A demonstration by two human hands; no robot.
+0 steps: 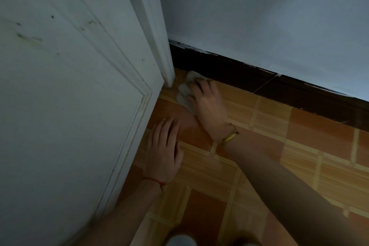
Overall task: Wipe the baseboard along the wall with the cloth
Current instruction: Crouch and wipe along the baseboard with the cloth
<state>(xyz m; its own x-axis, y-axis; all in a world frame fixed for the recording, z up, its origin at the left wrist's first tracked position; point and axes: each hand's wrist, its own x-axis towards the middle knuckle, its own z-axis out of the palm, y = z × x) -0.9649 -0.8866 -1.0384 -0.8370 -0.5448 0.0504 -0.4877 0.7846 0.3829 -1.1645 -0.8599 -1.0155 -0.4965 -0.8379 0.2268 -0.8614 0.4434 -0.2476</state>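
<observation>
The cloth [184, 94] is pressed under the right hand [207, 104] on the floor [279, 146], at the baseboard [229, 70] corner beside the door frame [159, 46]. The left hand [165, 154] is laid flat, empty. Most baseboard, judged from here, is left unwiped.

No readable text, labels, brands, numbers or signs anywhere in view. Checked every surface that shows; all are plain and unmarked.
</observation>
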